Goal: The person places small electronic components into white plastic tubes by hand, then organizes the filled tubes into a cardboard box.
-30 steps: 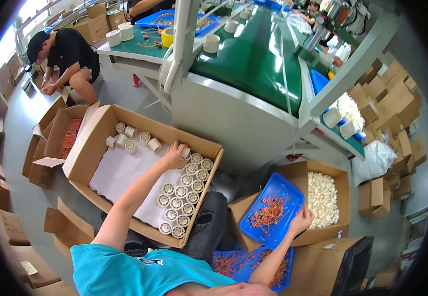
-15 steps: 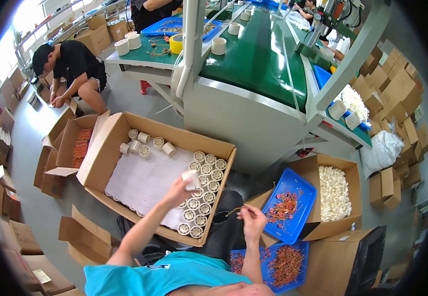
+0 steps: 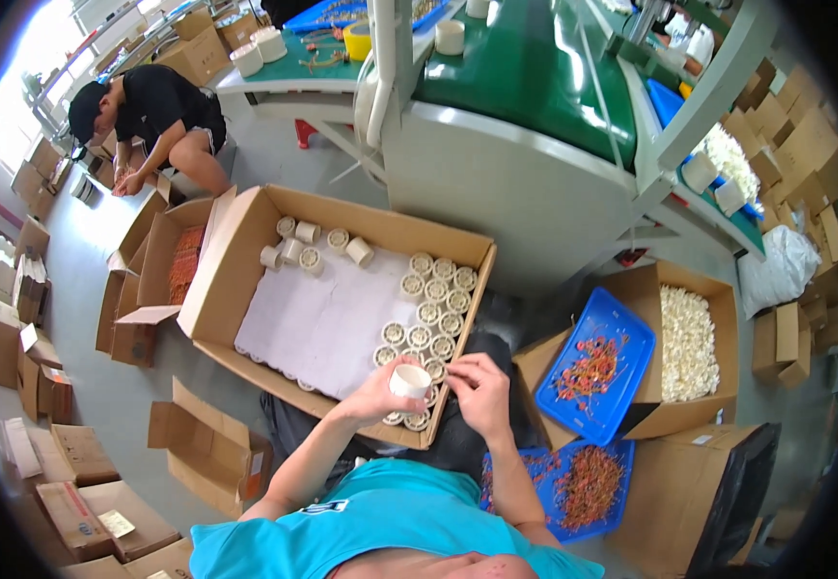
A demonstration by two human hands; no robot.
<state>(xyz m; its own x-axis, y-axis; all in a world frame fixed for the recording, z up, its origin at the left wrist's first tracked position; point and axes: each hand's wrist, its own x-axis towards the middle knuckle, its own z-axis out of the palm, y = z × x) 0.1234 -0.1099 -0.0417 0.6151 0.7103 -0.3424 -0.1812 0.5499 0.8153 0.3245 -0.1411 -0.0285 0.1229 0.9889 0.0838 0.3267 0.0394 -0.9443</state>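
Note:
My left hand (image 3: pixel 378 398) is closed around a white plastic cup-shaped part (image 3: pixel 410 380), its open end turned up, above the near right corner of a large cardboard box (image 3: pixel 221 256). Beside it, my right hand (image 3: pixel 481 391) is closed in a pinch, fingertips close to the cup part's rim. A thin wire lead showed in that pinch a moment ago; now it is too small to make out. Below and beyond my hands, rows of similar white round parts (image 3: pixel 428 314) stand along the box's right side. Several more parts (image 3: pixel 311 261) sit loosely at its far end.
Right of me, a tilted blue tray (image 3: pixel 621 386) holds red wire pieces, beside a carton of white pieces (image 3: pixel 689 343). Another blue tray (image 3: pixel 621 492) lies nearer. A green conveyor (image 3: pixel 525 87) stands ahead. A person in black (image 3: pixel 153 111) crouches far left, near open cartons.
My right hand has moved left from beside the blue tray to the cup part. My left hand has drawn the part nearer and turned its open end up. The whole view has shifted.

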